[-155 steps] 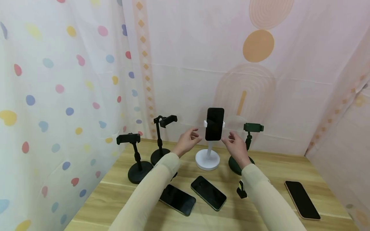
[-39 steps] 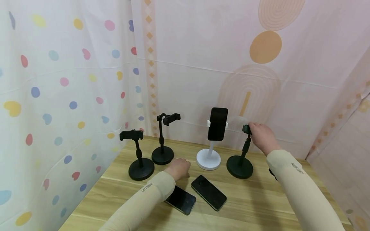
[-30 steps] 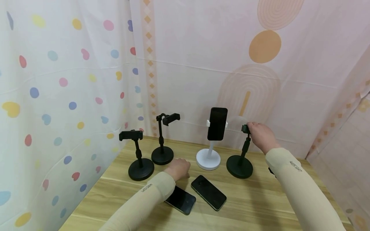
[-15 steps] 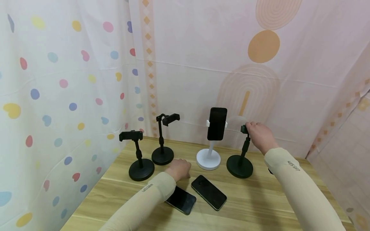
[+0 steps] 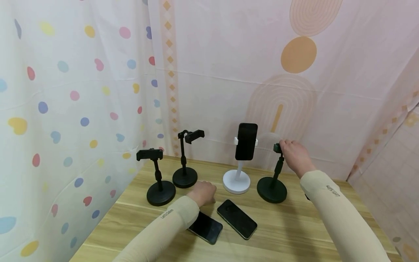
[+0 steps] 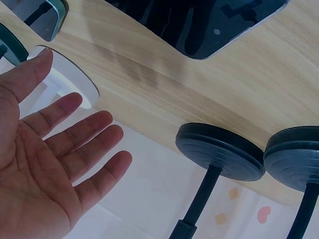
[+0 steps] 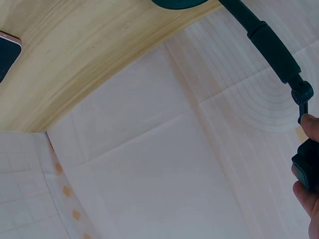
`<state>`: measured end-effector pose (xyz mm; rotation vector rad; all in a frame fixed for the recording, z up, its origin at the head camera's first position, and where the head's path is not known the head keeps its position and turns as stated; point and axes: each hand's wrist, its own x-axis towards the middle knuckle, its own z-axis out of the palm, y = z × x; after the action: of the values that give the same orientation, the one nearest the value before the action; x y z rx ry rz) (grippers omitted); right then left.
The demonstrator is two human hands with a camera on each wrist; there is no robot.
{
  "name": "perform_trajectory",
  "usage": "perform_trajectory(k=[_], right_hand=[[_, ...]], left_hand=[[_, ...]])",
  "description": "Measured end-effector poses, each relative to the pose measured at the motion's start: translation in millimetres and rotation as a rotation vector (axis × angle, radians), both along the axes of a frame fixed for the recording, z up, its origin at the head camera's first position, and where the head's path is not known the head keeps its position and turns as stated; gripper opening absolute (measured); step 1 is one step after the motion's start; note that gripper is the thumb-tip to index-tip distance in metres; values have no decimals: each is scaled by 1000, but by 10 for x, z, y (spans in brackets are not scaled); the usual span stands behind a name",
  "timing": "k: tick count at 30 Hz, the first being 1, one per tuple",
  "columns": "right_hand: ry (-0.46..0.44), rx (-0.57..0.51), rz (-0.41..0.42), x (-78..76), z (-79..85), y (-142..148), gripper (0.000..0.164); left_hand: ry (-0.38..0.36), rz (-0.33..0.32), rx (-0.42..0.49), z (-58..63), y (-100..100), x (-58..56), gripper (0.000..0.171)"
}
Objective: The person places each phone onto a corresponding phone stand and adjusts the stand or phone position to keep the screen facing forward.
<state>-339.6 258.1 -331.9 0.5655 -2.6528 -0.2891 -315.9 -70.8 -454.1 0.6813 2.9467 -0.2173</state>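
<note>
My right hand (image 5: 296, 156) grips the clamp head (image 7: 307, 164) of a dark green phone stand (image 5: 272, 189), thumb on one side and fingers on the other. Part of that clamp is hidden by the hand. Over the table, my left hand (image 5: 203, 193) hovers with fingers spread and nothing held, as the left wrist view shows. Below it lies a black phone (image 5: 207, 228), partly covered by the left sleeve. Another dark phone (image 5: 237, 219) lies to its right. In the middle, a white phone stand (image 5: 236, 182) holds an upright phone (image 5: 246, 142).
Two black phone stands, one nearer (image 5: 160, 193) and one farther back (image 5: 184, 177), stand at the left with bare clamps. A pink-edged phone (image 7: 7, 54) lies toward the table's right side. Patterned curtains (image 5: 209, 94) hang behind the wooden table (image 5: 262, 247) and along its sides.
Earlier both hands were beside the phone on the white stand. Since then my right hand has taken the green stand's clamp, which has turned, and my left hand has lowered. The last second shows almost no movement.
</note>
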Motion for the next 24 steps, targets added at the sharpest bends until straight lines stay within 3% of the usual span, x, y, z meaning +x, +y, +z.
perform_trajectory(k=[14,24], right_hand=[[14,24,-15,27,-26,9,23],[17,44,-37,67,-47,134,52]], left_hand=[[-5,21,-3,-21,19,13,21],[-10,36,-21,-13,39,40,22]])
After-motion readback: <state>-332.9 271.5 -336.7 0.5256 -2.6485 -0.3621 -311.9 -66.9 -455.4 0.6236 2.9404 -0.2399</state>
